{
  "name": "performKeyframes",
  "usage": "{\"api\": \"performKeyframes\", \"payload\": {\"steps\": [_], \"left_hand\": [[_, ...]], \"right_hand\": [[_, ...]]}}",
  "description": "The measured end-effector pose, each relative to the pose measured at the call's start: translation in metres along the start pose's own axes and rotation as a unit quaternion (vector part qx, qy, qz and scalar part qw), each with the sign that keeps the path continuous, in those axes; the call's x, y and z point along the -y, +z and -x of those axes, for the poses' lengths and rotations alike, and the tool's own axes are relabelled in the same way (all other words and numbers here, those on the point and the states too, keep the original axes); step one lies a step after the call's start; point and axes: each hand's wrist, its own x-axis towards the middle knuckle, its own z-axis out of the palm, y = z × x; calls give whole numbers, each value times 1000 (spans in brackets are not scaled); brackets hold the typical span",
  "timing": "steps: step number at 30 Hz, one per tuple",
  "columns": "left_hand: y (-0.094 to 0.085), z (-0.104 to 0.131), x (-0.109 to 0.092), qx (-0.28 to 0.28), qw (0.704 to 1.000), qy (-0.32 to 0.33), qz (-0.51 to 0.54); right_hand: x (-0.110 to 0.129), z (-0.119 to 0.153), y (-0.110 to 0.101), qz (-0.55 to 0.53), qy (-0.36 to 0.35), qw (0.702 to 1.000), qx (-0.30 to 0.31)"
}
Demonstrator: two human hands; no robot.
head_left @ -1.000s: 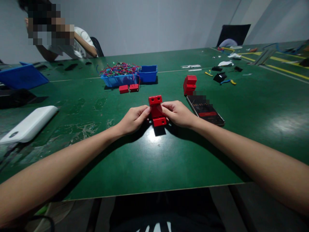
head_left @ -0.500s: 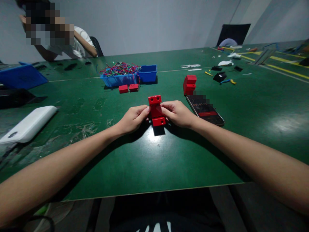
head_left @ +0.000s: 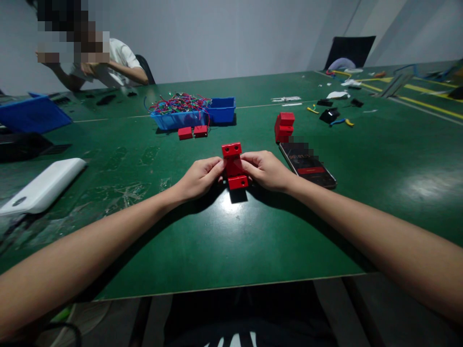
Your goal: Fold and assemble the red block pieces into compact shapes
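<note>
Between my two hands is a red plastic housing [head_left: 234,166], with two dark round holes at its top end and one at its lower end. My left hand [head_left: 203,176] pinches its left side, thumb on the near face. From the other side, my right hand [head_left: 266,169] grips it in the same way. Fingers behind the housing are hidden. Its shadow falls on the green table [head_left: 231,241] just below. Another red housing [head_left: 284,126] of similar look stands beyond my right hand, and two small red blocks [head_left: 193,132] lie farther off to the left.
A blue bin [head_left: 179,120] heaped with red wires and small parts stands beside a second blue bin [head_left: 222,113]. Right of my hand lies a phone [head_left: 309,166]. A white power bank [head_left: 45,187] is at left, pliers [head_left: 342,123] at right. Across the table sits a person [head_left: 123,60].
My hands and the red housing have stayed practically still. Across the table, the other person's head and arms have shifted, with the hands now lower.
</note>
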Motion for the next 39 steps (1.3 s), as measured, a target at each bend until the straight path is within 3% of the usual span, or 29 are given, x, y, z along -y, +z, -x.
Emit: {"api": "performKeyframes", "payload": {"steps": [6,10,15,20,25,31,39], "left_hand": [[1,0,2,2,1000,8,16],[0,0,-2,7,1000,8,11],[1,1,-6,13,999,-5,36],[2,1,-5,17,998,-17,56],[2,1,-2,14,998,-11,67],[5,1,3,-49,997,19,59],[4,5,3,-13,992,125,-30]], "right_hand": [[0,-1,-1,-15,-3,1000,0],[-1,-2,0,-115,27,993,0],[0,-5,1,-312,128,941,-21],[0,-9,-1,-382,195,900,-77],[-1,-9,1,-381,177,904,-80],[-1,-5,1,-373,135,917,-42],[6,-1,-1,-321,121,939,0]]}}
